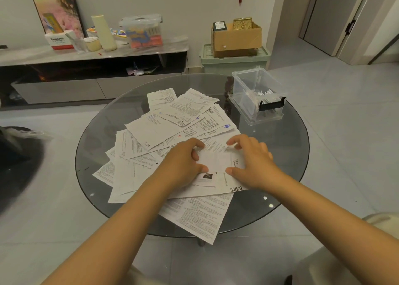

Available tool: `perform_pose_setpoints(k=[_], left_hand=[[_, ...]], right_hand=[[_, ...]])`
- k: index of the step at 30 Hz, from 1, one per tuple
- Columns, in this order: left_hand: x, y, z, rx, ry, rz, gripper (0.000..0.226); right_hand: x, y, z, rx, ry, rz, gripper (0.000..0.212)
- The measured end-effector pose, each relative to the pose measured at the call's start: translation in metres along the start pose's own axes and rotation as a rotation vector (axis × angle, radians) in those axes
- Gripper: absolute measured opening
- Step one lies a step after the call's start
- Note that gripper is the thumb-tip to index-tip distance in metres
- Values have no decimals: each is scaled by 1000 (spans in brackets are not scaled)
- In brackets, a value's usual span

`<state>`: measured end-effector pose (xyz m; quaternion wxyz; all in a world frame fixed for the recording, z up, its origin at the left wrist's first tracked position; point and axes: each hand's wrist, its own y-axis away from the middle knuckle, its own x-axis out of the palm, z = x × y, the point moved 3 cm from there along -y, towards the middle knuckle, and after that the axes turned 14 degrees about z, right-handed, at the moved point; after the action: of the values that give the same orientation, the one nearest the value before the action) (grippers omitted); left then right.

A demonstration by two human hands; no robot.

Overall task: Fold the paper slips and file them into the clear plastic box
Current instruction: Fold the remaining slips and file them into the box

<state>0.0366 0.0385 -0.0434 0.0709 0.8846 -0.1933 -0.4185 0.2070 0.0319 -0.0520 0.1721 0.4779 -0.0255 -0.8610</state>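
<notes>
- Left hand and right hand pinch a white printed paper slip mid-fold atop the scattered pile on the round glass surface.
- Next, likely: crease it, then file it in the clear plastic box beyond.

A home living room: TV cabinet, glass coffee table

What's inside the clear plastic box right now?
The clear plastic box holds some folded paper slips standing toward its near end. Its black handle covers their lower parts, so no count.
</notes>
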Motion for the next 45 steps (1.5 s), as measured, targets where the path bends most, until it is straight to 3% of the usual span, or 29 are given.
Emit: perform_pose_setpoints(k=[4, 9, 14, 19, 24, 31, 34, 37, 42, 45], left_hand=[[-2, 2, 0, 34, -5, -42, 38], [5, 8, -8, 193, -266, -116, 14], [13, 13, -10, 336, -392, -90, 18], [15, 13, -10, 321, -500, -8, 47], [14, 13, -11, 356, -492, -38, 40], [11, 5, -14, 200, -277, -64, 28], [8, 1, -13, 139, -202, -67, 10], [9, -4, -9, 111, -133, -65, 21], [6, -7, -8, 26, -67, -27, 21], [5, -8, -8, -37, -38, -1, 20]], right_hand=[[0, 3, 2, -61, 92, 43, 40], [-1, 9, 2, -100, 195, 19, 34], [-2, 18, 4, -161, 205, 58, 27], [-2, 19, 6, -280, 286, 3, 19], [-1, 17, 8, -320, 186, -20, 6], [0, 9, 7, -245, -156, -25, 10], [5, 1, 5, -207, -63, -33, 27], [8, -5, 4, -182, 22, -90, 35], [6, -7, 7, -209, 151, -122, 17], [8, -4, 7, -257, 207, -106, 21]])
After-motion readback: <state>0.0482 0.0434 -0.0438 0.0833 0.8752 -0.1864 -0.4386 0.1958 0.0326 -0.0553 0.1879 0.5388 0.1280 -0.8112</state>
